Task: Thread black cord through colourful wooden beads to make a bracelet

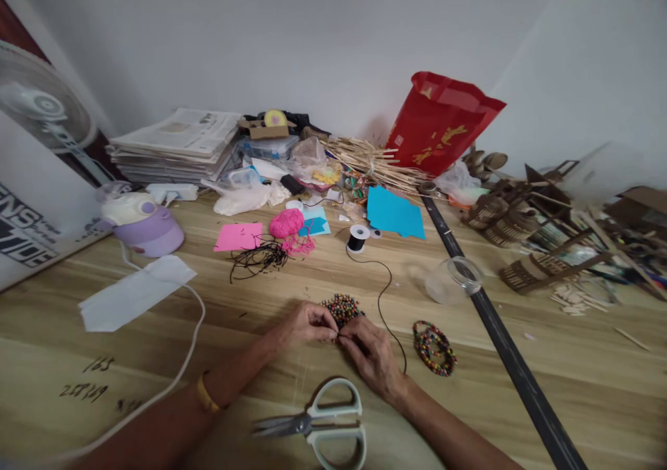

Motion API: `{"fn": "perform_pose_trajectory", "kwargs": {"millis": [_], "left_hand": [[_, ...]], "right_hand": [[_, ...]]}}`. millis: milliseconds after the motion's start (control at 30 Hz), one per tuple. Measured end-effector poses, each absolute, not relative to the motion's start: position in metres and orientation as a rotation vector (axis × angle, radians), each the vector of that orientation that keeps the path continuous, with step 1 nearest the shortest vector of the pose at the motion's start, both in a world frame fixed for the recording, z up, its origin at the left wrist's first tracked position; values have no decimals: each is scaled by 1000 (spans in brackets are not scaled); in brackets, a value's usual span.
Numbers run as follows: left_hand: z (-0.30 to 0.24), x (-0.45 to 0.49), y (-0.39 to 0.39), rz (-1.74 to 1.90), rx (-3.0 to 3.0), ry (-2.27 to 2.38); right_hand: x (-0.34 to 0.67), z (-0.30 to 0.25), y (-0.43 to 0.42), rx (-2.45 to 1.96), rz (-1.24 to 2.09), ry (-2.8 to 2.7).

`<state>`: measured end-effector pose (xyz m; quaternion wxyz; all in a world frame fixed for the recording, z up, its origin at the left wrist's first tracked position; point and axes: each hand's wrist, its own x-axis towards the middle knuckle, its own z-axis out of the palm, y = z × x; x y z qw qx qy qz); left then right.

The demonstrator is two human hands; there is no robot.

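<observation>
And here we are: left hand (307, 322) and right hand (372, 353) angle inward, thumbs and fingertips pinching a small dark piece (339, 336), detail too tiny to read. Right at the fingers, the pile of beads (342, 309)! Black cord (388, 282) curves past the right hand from its spool (358, 238). Rightward, beaded loops (435, 348), then a clear container (442, 282), contents unclear. Near the surface's (292, 369) far edge, a cardboard box (268, 132) carries 1 yellow roll (275, 117); a red bag (438, 122) stands rightward.
</observation>
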<state>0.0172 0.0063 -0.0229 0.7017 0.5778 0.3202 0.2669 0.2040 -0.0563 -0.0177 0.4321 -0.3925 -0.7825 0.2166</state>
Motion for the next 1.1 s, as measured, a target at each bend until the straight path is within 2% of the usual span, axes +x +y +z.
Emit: {"fn": "perform_pose_trajectory", "kwargs": {"millis": [1100], "left_hand": [[-25, 18, 6, 605, 1182, 711]], "right_hand": [[204, -15, -58, -1011, 501, -1954]]}}
